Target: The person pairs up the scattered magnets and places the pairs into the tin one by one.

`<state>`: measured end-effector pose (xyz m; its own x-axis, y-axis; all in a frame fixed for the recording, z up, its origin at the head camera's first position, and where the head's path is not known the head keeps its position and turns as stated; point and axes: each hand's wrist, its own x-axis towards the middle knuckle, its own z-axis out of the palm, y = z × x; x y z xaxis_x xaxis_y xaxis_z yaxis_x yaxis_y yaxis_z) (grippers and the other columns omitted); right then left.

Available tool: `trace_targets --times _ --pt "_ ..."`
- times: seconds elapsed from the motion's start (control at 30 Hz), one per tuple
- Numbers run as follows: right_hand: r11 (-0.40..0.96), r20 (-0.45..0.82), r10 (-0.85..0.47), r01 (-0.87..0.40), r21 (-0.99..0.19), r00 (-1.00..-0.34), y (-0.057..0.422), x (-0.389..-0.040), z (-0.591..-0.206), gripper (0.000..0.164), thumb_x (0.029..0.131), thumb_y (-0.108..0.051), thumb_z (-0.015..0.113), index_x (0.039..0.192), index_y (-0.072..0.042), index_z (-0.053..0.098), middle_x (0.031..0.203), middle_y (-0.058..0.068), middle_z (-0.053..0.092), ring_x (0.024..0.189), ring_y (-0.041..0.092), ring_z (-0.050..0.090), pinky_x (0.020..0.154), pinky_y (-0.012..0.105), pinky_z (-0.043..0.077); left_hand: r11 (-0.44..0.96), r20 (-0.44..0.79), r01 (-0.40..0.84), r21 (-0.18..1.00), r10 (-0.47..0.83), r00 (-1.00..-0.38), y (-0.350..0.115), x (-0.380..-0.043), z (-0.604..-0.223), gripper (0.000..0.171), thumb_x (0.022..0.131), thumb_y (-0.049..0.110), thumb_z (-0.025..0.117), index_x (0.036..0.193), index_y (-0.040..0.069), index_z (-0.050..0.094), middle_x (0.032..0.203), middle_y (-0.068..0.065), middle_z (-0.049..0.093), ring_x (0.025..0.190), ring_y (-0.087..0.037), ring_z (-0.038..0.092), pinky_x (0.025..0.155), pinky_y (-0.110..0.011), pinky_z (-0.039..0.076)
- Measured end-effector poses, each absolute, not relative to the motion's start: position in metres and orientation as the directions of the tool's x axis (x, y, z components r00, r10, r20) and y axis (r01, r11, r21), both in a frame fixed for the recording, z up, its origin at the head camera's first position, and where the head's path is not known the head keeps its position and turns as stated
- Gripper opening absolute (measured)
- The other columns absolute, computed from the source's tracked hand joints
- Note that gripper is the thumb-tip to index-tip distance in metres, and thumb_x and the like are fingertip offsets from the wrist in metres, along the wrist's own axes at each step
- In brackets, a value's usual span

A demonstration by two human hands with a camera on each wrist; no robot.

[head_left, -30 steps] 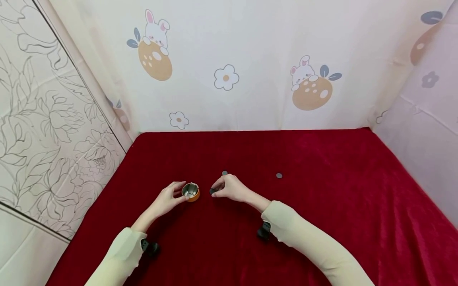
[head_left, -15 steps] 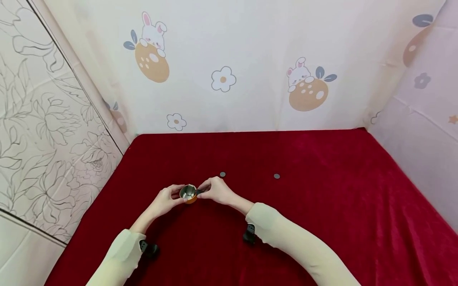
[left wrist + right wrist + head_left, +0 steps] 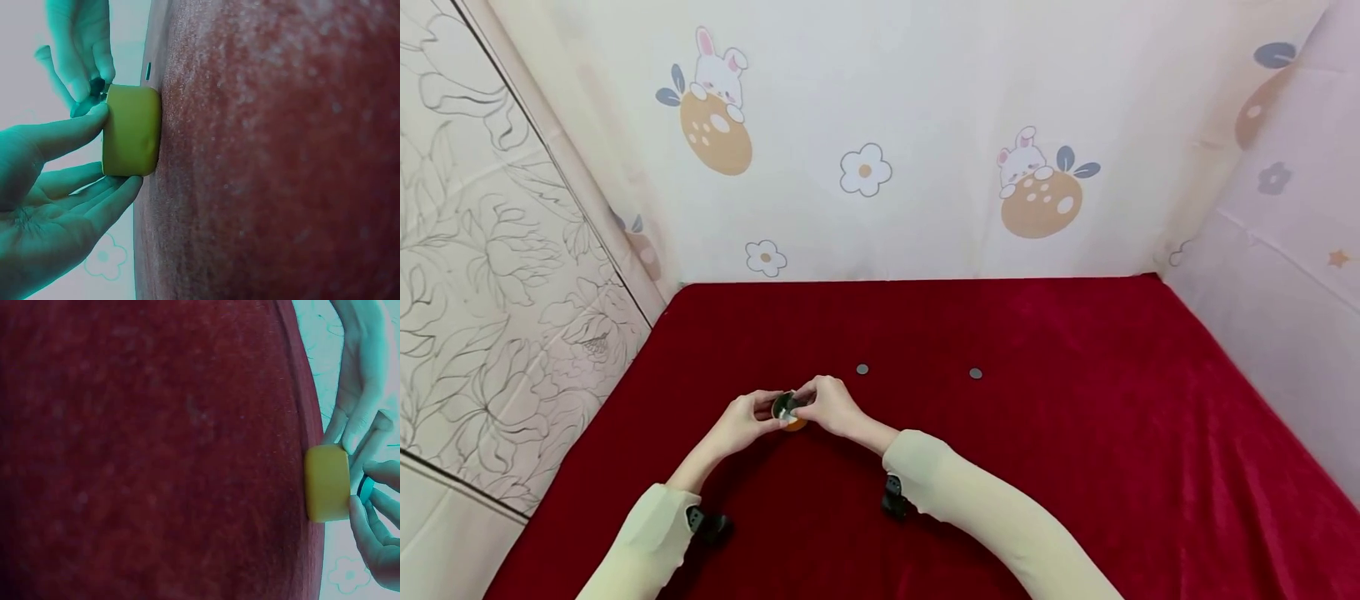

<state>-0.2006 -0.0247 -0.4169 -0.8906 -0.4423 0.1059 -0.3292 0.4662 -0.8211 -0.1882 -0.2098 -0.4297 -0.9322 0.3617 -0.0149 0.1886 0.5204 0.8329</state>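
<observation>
A small orange cup (image 3: 793, 425) with a shiny metal inside stands on the red cloth; in the left wrist view its side (image 3: 132, 131) looks yellow. My left hand (image 3: 739, 423) holds it, thumb at the rim and fingers along the wall. Over the cup's mouth, my right hand (image 3: 833, 407) pinches a small dark disc (image 3: 365, 489) between thumb and fingers. The right fingertips partly cover the opening in the head view. Two grey discs, one nearer (image 3: 862, 369) and one farther right (image 3: 976, 373), lie flat on the cloth beyond my right hand.
Red velvety cloth (image 3: 1037, 467) covers the table. A pale curtain with rabbit prints (image 3: 940, 100) hangs along the back edge, and a floral panel (image 3: 497, 275) stands at the left. Each sleeve carries a black wrist camera, such as the right one (image 3: 893, 498).
My right hand has moved left with the dark disc, from beside the cup to over its mouth. My left hand keeps its hold on the cup. The two grey discs lie where they were.
</observation>
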Motion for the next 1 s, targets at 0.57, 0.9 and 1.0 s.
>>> trace_targets --times 0.57,0.9,1.0 --pt "0.403 0.094 -0.545 -0.359 -0.842 -0.833 -0.009 -0.199 -0.411 0.020 0.078 -0.007 0.066 0.097 0.000 0.067 0.093 0.008 0.064 0.075 0.012 0.060 0.062 0.017 0.046 0.566 -0.030 0.200 0.800 0.370 -0.928 -0.208 -0.188 -0.423 0.050 0.080 0.010 0.064 0.122 -0.010 0.046 0.117 -0.026 0.051 0.098 -0.032 0.057 0.075 -0.031 0.049" --pt "0.452 0.074 -0.598 -0.412 -0.791 -0.798 0.034 -0.202 -0.402 0.023 0.081 -0.008 0.064 0.102 0.000 0.065 0.097 0.011 0.063 0.081 0.017 0.059 0.064 0.019 0.045 0.680 0.028 0.262 0.684 0.335 -0.942 -0.197 -0.186 -0.411 0.050 0.083 0.020 0.062 0.125 -0.004 0.046 0.120 -0.021 0.049 0.107 -0.034 0.050 0.085 -0.045 0.043" --pt "0.460 0.070 -0.590 -0.406 -0.789 -0.804 0.047 -0.203 -0.399 0.024 0.080 -0.008 0.063 0.103 0.001 0.064 0.098 0.013 0.062 0.080 0.018 0.059 0.063 0.019 0.045 0.690 0.070 0.291 0.663 0.331 -0.941 -0.192 -0.188 -0.408 0.046 0.084 0.018 0.061 0.124 -0.002 0.048 0.120 -0.019 0.049 0.109 -0.034 0.047 0.083 -0.045 0.042"
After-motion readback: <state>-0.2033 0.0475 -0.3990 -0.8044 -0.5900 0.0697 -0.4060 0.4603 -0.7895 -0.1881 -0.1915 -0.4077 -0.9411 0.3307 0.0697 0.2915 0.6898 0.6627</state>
